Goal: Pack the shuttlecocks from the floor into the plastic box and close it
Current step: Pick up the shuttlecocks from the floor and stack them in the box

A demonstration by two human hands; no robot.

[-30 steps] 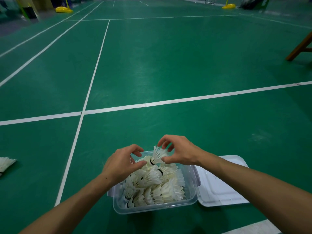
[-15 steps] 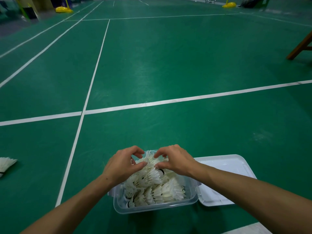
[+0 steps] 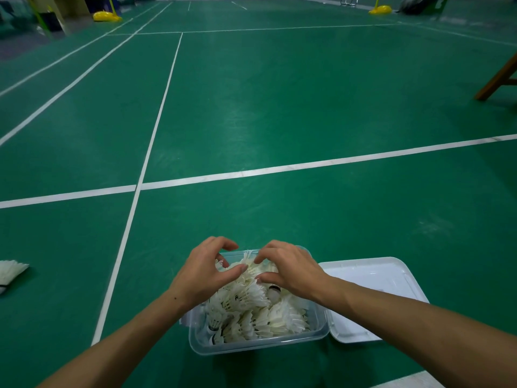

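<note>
A clear plastic box (image 3: 260, 344) stands on the green floor, heaped with several white shuttlecocks (image 3: 251, 312). Its white lid (image 3: 372, 287) lies flat to the right, touching the box. My right hand (image 3: 291, 271) is low over the far end of the heap, with a feathered shuttlecock (image 3: 249, 260) pinched between thumb and forefinger. My left hand (image 3: 204, 273) curls over the box's far left corner. Its thumb tip is on the feathers, and a shuttlecock's cork end (image 3: 220, 262) shows between its thumb and fingers. One more shuttlecock (image 3: 9, 273) lies on the floor at far left.
White court lines (image 3: 251, 172) cross the green floor ahead of the box. A wooden leg (image 3: 495, 79) stands at the right edge. Yellow bases (image 3: 106, 16) sit far back at both sides.
My right hand came down and toward me, bringing its shuttlecock from above the box onto the heap. The left hand stayed at the far left corner.
</note>
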